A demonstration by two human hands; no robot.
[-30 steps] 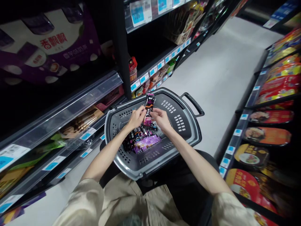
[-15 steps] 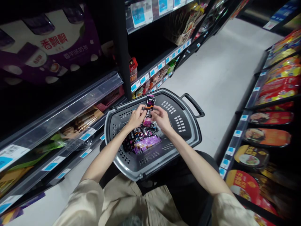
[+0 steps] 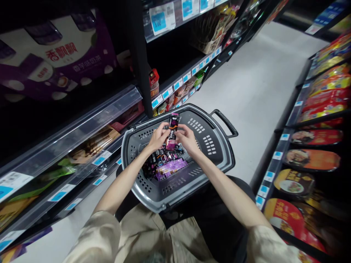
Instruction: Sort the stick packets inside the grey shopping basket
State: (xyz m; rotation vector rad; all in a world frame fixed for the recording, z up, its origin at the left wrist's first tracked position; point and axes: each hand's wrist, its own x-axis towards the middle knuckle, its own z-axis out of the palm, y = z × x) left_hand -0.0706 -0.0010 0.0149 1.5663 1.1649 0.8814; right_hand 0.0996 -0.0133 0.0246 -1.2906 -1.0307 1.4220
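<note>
Between both hands, over the grey shopping basket (image 3: 153, 199), a black and purple sachet (image 3: 172, 128) is held upright. My left hand (image 3: 159, 138) pinches its left edge, and my right hand (image 3: 188, 138) has its fingers closed on the right edge. Below them, several more black and purple sachets (image 3: 156, 160) lie in a loose heap on the basket floor. Purple packets (image 3: 171, 168) rest at the near side of that heap. The basket sits at my lap, its handle (image 3: 226, 122) folded out to the right.
Dark shelving with a purple and white milk tea box (image 3: 57, 58) stands at my left. Price labels (image 3: 161, 20) line the shelf edges. On the right, a shelf holds red packets (image 3: 326, 102) and lidded bowls (image 3: 294, 182). A pale floor aisle (image 3: 255, 73) runs ahead.
The sachet has dropped slightly and tilted a little differently in my fingers. Both hands stay on it, and the basket has hardly shifted.
</note>
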